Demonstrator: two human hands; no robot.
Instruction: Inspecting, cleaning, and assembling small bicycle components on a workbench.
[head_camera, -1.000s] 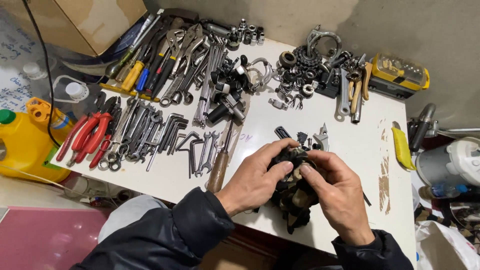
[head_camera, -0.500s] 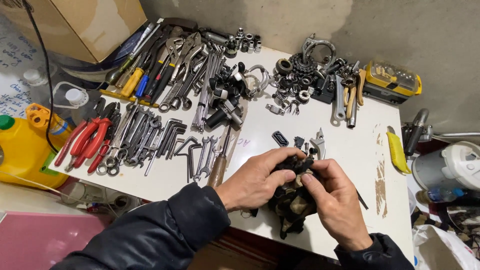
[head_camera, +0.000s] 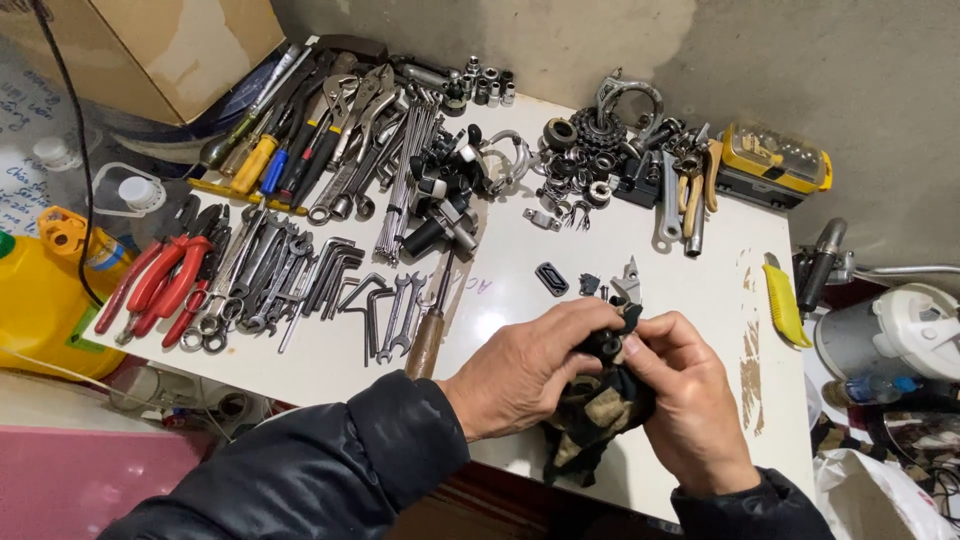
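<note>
Little has shifted since the earlier frames: both hands stay together at the near edge of the white tabletop (head_camera: 520, 290), with only the fingers reworking their hold and the view drawn in slightly closer. The left hand (head_camera: 525, 365) cups a dirty black rag (head_camera: 590, 425) from the left, while the right hand (head_camera: 690, 400) pinches a small black metal part (head_camera: 608, 345) at the top of that rag; both grips are closed, the left around the cloth, the right with thumb and forefinger clamped on the part. Part and rag sit between the two hands, just above the near edge of the tabletop, and the rag hangs down past it. That part looks small, stiff and light, probably greasy and so slippery, best held across its sides through the cloth; the rag is soft and limp and can be bunched anywhere. Just beyond the hands lie a wooden-handled tool (head_camera: 428, 335) and a few small loose pieces (head_camera: 552, 278). Farther off, red-handled pliers (head_camera: 160, 285) and rows of wrenches (head_camera: 300, 270) fill the left side, a pile of gears and rings (head_camera: 595, 150) lies at the far middle, and a yellow case (head_camera: 775, 160) sits at the far right.
</note>
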